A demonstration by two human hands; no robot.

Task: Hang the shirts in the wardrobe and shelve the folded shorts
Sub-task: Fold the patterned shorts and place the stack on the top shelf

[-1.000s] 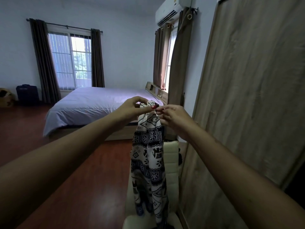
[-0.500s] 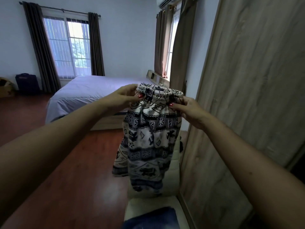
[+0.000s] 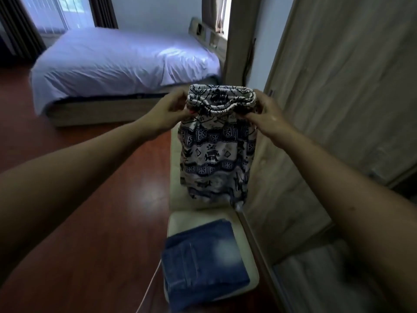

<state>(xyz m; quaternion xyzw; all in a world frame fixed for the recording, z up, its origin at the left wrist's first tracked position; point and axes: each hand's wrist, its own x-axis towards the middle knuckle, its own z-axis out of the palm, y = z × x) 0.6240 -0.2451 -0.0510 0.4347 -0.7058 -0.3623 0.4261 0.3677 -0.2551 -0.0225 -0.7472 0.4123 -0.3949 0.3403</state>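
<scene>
White shorts with a dark blue pattern hang in front of me, held by the elastic waistband. My left hand pinches the waistband's left end and my right hand pinches its right end. The legs dangle just above a cream chair. Folded blue denim shorts lie on the chair seat below. The wooden wardrobe door stands shut at my right.
A bed with a pale sheet fills the far side of the room over a red-brown wood floor. Dark curtains and a window are at the back left.
My hands spread apart along the waistband and lowered the shorts toward the chair. My view tilted down, bringing the denim shorts on the seat into sight.
</scene>
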